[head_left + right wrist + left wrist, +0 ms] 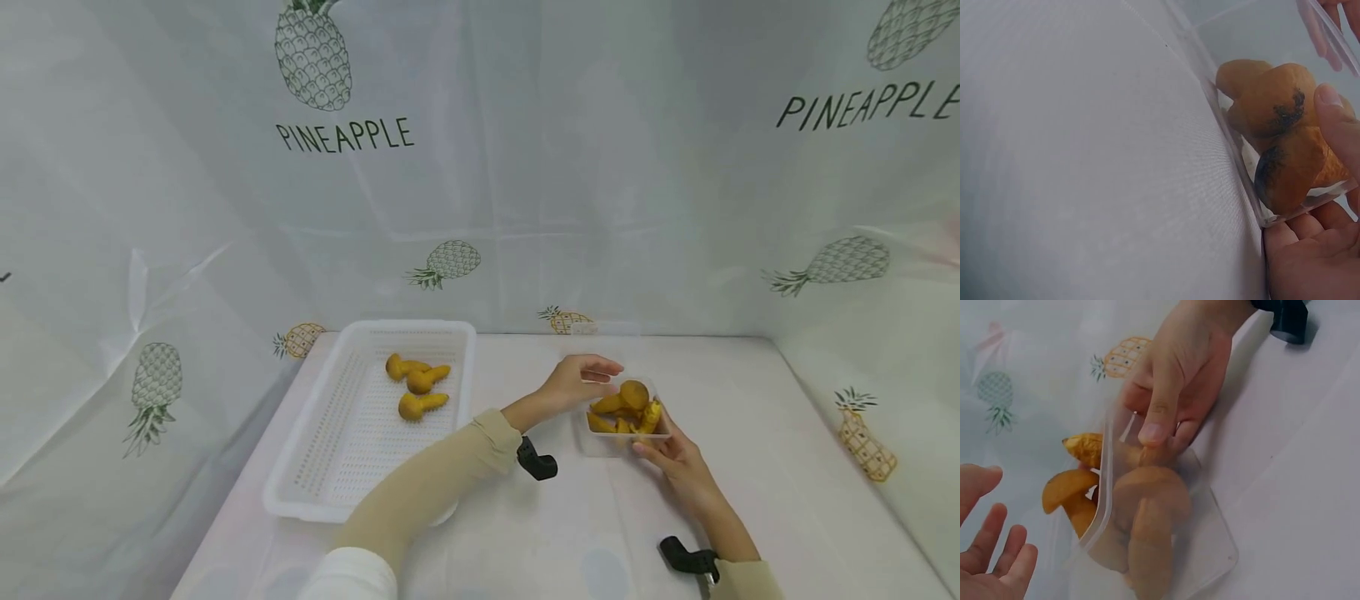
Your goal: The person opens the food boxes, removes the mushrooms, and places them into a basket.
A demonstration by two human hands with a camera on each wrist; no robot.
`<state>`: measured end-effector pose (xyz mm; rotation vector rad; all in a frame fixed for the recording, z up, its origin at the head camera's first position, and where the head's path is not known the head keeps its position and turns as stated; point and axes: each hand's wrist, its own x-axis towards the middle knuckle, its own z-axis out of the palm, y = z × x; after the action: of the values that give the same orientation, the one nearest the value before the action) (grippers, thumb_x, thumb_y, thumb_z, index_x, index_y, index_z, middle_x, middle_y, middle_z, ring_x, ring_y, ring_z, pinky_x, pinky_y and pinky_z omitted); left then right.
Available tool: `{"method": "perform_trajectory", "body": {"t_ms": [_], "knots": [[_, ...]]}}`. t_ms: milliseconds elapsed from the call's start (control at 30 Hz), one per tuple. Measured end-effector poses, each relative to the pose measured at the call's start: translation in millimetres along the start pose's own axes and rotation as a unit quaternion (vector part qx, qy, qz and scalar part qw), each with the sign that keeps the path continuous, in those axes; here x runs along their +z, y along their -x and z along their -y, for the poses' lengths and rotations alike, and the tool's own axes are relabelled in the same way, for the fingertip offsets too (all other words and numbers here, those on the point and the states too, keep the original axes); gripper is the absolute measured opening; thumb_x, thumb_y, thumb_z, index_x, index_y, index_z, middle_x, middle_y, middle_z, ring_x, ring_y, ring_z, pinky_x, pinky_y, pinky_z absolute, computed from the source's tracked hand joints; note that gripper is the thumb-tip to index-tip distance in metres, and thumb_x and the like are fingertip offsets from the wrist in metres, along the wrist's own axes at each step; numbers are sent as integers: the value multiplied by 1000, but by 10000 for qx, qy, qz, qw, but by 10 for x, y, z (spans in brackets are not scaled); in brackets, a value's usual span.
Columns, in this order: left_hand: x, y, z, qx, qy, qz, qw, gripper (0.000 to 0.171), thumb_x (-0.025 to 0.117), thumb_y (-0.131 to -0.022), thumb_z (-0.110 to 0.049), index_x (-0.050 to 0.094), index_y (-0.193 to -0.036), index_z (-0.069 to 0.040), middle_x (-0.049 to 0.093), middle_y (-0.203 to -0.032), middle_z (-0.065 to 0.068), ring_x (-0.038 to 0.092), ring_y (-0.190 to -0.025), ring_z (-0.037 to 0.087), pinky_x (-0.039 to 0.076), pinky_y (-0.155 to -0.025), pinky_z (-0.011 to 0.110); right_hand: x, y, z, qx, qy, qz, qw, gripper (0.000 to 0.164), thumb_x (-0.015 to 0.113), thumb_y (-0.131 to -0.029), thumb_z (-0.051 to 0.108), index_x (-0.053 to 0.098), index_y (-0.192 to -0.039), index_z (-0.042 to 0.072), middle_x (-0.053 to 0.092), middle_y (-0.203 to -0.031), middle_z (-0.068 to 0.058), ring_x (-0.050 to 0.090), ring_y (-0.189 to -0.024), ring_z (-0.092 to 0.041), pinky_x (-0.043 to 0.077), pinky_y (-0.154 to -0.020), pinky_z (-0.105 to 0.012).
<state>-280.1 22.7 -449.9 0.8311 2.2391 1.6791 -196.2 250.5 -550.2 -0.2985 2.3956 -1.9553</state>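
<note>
A clear plastic box (600, 448) stands on the table, holding several yellow-brown mushrooms (633, 394), some piled above its rim. My right hand (681, 467) grips the box by its right side. In the left wrist view the thumb of that right hand (1172, 375) presses on the clear wall. The right wrist view shows its fingers (1319, 234) under the edge of the box, with dark marks on two mushroom caps (1288, 169) behind the plastic. Beside the box's left rim is my left hand (573, 383), fingers spread and loosely bent, holding nothing.
A white perforated basket (300, 493) sits to the left, with three mushrooms (423, 406) in it; my left forearm reaches across its near right corner. Behind the table hangs a pineapple-print sheet (525, 183). A faint clear flap (626, 333) shows behind the box.
</note>
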Motion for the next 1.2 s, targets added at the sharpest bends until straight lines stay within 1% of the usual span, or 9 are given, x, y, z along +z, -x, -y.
{"method": "perform_trajectory", "body": {"t_ms": [100,167,233,367,500,633,867,1067,1200], "knots": [[105,-43,51,-87,74,-167,9998,31,71,-93,-9,68,-124,-4,66,-127,10,62,-117,30,51,-88,17,-11,0,-22,33,41,-18,10000,86,68,-97,15,11,-161,18,7,-164,-19,34,-139,-11,36,-95,-6],[167,-77,91,-76,54,-248,9996,30,72,-93,-9,69,-123,-5,67,-126,7,61,-118,30,50,-91,19,-15,-3,-38,17,29,-15,10000,86,68,-97,15,11,-161,19,7,-164,-20,34,-139,-11,37,-95,-6],[227,-104,119,-59,-74,-320,9994,31,72,-93,-11,69,-123,-6,67,-126,4,60,-119,30,49,-95,21,-15,-6,-53,-37,-26,-13,10000,86,68,-97,13,11,-161,18,6,-164,-21,36,-136,-4,38,-95,-7],[327,-134,126,-52,-364,-448,9983,32,73,-93,-10,69,-124,-6,67,-126,6,60,-119,29,47,-101,26,-9,-6,-64,-144,-106,-17,9998,86,67,-96,9,11,-161,15,6,-163,-24,47,-119,10,41,-93,-7],[396,-154,119,-76,-628,-516,9967,33,74,-92,-9,69,-124,-7,68,-124,6,62,-115,17,47,-101,26,-9,2,-61,-166,-68,-1,9998,86,67,-96,9,11,-161,14,6,-162,-24,48,-112,11,41,-92,-6],[434,-181,119,-149,-868,-447,9951,34,73,-92,-11,68,-126,-8,69,-123,1,62,-110,6,49,-97,23,-19,-2,-57,-167,-61,37,9998,86,67,-97,9,10,-161,17,4,-162,-25,48,-112,10,42,-91,-7],[457,-220,115,-366,-655,-295,9967,31,75,-91,-9,71,-122,-6,68,-123,0,65,-106,9,51,-81,12,-19,-26,-55,-235,-300,120,9992,87,65,-97,5,9,-162,17,4,-162,-28,51,-117,9,47,-91,-12],[499,-252,143,-307,-1031,-193,9940,31,76,-89,-6,73,-119,-7,68,-124,1,64,-101,5,48,-80,10,-8,-16,-54,-254,-347,113,9990,87,66,-96,5,10,-162,17,4,-162,-28,45,-121,12,45,-92,-12],[528,-258,163,-222,-1114,-283,9931,30,76,-88,-3,74,-117,-7,69,-121,1,63,-99,3,48,-79,10,-2,-11,-50,-289,-411,96,9987,86,65,-96,2,11,-161,16,4,-162,-27,45,-121,12,45,-93,-11]]}}
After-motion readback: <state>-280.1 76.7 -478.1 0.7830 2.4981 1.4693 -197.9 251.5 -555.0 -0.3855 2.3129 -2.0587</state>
